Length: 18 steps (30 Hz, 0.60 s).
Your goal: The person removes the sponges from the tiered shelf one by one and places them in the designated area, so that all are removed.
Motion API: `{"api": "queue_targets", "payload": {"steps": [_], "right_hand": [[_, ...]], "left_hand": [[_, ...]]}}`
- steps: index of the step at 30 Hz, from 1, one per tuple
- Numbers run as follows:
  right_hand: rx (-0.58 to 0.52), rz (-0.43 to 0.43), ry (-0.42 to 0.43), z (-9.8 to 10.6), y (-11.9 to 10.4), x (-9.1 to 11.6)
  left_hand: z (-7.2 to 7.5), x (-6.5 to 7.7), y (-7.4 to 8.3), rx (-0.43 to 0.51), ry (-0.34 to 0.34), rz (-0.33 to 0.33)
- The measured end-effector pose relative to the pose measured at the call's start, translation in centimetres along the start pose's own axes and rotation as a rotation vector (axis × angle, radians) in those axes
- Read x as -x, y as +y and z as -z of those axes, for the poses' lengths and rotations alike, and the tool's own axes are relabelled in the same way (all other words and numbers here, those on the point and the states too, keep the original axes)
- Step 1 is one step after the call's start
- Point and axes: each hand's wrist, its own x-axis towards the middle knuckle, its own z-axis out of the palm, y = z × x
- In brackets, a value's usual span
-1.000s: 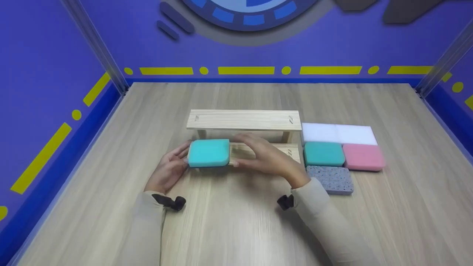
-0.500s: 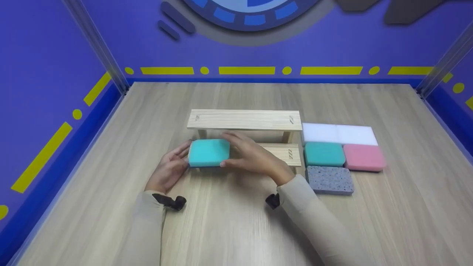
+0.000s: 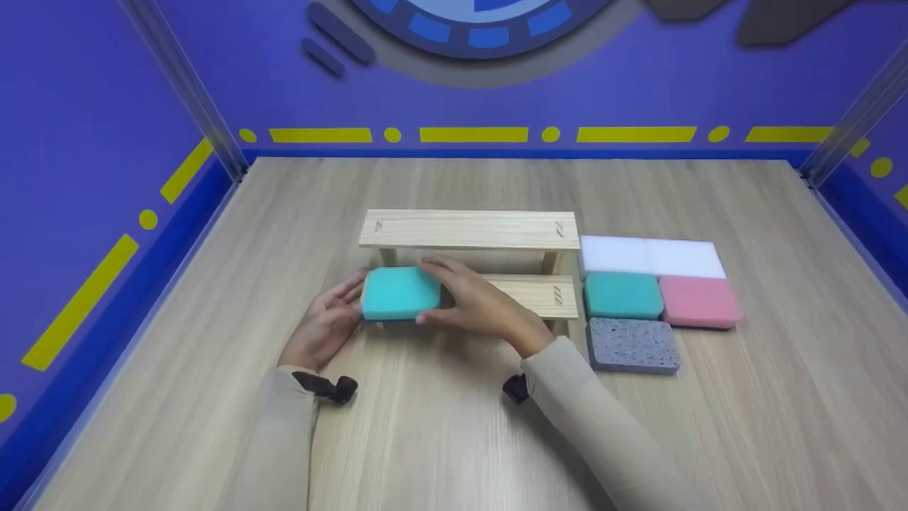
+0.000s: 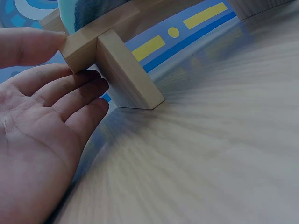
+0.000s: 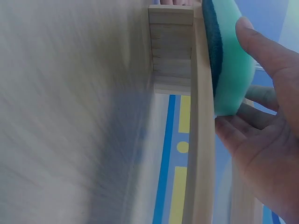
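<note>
A turquoise sponge (image 3: pixel 401 292) with a dark green scouring layer (image 5: pixel 214 51) underneath lies on the left end of the lower board (image 3: pixel 535 294) of a two-tier wooden stand. My right hand (image 3: pixel 475 301) holds the sponge from its right side, thumb at the front edge and fingers at the back. At the stand's left end, my left hand (image 3: pixel 326 323) grips the board's end (image 4: pixel 80 53) between thumb and fingers. In the left wrist view, its fingertips are beside the stand's leg (image 4: pixel 126 74).
The stand's upper board (image 3: pixel 468 229) is behind the lower one. To the right lie white sponges (image 3: pixel 652 257), a green sponge (image 3: pixel 623 295), a pink sponge (image 3: pixel 700 301) and a speckled grey sponge (image 3: pixel 633 345). Blue panels (image 3: pixel 482 106) enclose the table.
My right hand has moved left, from beside the sponge to around its right end. The left hand and the sponge have stayed in place.
</note>
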Motion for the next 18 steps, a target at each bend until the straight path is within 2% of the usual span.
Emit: {"api": "queue_targets", "payload": {"steps": [11,18], "right_hand": [[0.025,0.003,0.037,-0.06,0.1,0.45],[0.032,0.026,0.052,0.13,0.4,0.98]], "left_hand": [[-0.04,0.0,0.01,-0.01,-0.023,-0.014],[0.0,-0.03,-0.13,0.027,-0.012,-0.014]]}}
